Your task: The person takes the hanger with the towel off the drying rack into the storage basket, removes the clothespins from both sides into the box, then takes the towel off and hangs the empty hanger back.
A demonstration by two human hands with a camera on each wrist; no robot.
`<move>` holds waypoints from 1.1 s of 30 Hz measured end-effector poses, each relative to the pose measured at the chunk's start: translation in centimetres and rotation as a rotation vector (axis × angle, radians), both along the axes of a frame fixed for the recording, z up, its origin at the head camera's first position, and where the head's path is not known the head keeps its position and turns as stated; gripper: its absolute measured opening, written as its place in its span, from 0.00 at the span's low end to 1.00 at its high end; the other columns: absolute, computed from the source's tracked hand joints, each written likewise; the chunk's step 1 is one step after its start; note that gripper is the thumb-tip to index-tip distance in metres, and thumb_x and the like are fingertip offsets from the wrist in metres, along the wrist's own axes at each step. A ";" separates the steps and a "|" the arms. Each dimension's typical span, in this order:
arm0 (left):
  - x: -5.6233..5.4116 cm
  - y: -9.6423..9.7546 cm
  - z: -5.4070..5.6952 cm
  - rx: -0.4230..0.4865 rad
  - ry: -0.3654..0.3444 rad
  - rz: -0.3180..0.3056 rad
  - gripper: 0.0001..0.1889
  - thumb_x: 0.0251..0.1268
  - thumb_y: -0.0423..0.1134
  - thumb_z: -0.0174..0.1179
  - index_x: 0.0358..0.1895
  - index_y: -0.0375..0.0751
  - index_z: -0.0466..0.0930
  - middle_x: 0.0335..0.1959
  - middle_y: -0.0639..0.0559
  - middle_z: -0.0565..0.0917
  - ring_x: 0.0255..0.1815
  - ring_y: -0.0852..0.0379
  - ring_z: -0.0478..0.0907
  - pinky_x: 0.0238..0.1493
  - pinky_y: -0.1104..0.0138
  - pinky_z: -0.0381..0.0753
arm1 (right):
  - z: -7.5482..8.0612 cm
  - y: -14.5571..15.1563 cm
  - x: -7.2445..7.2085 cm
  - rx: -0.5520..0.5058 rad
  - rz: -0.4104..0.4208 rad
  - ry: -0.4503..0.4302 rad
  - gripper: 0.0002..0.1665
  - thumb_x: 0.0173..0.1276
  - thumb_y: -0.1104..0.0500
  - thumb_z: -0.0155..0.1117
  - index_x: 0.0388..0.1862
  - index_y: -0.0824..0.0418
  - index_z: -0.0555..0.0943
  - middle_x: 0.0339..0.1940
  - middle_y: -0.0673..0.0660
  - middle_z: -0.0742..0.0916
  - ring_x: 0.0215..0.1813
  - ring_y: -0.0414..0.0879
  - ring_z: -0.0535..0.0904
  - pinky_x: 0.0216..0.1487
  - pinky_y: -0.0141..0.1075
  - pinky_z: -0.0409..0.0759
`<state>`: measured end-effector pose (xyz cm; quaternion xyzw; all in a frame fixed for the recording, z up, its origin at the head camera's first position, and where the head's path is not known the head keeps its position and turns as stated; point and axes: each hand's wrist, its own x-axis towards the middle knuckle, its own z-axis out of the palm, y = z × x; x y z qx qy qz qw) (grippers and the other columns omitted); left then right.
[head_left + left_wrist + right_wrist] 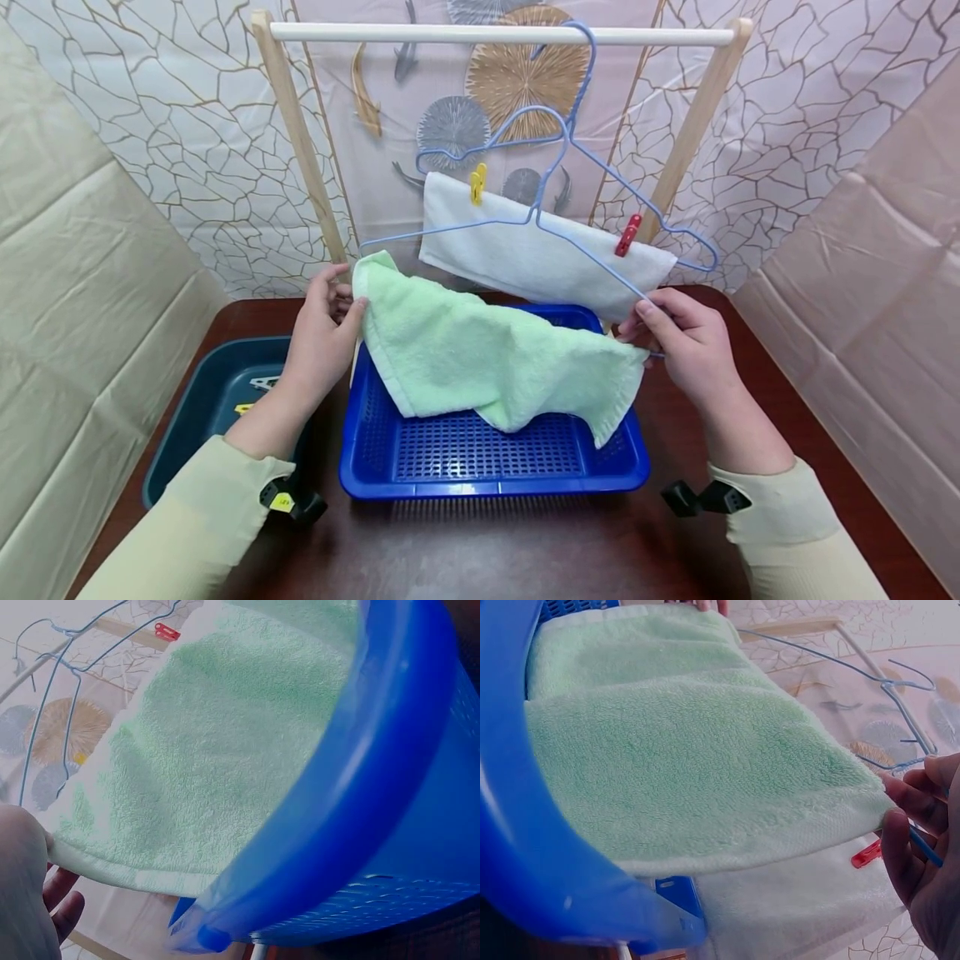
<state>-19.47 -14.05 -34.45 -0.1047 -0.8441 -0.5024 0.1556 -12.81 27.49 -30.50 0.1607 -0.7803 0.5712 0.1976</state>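
A light green towel [487, 350] is stretched between both hands above the blue basket [495, 486], its lower edge hanging into it. The left hand [322, 333] pinches the towel's left upper corner between thumb and fingers. At the other end the right hand [693, 342] holds the towel's right corner together with one arm of a blue wire hanger [592, 254]. This hanger lies behind the towel's upper edge, its left arm ending near the left hand. In the right wrist view, fingertips [896, 825] pinch the towel corner beside the hanger wire.
Behind, a second blue hanger [585, 75] hangs from the white rod [420, 33], with a white towel [517, 242] held by a yellow clothespin [477, 184] and a red clothespin [628, 236]. A dark teal tray [217, 362] with several clothespins sits at left.
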 end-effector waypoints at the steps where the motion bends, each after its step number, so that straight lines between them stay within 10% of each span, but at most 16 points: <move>1: 0.0 0.0 -0.1 -0.004 -0.005 0.002 0.26 0.76 0.38 0.54 0.73 0.42 0.59 0.51 0.43 0.78 0.45 0.50 0.76 0.45 0.61 0.75 | 0.0 0.0 0.0 -0.001 0.006 0.002 0.12 0.76 0.66 0.54 0.37 0.74 0.80 0.27 0.56 0.87 0.26 0.45 0.82 0.16 0.33 0.76; 33: 1.2 0.1 -1.0 -0.041 -0.034 -0.010 0.27 0.77 0.39 0.53 0.74 0.44 0.58 0.51 0.45 0.77 0.44 0.51 0.76 0.41 0.62 0.75 | -0.2 0.3 -0.1 -0.060 -0.004 0.009 0.12 0.76 0.65 0.54 0.40 0.75 0.79 0.27 0.58 0.86 0.26 0.46 0.85 0.16 0.32 0.76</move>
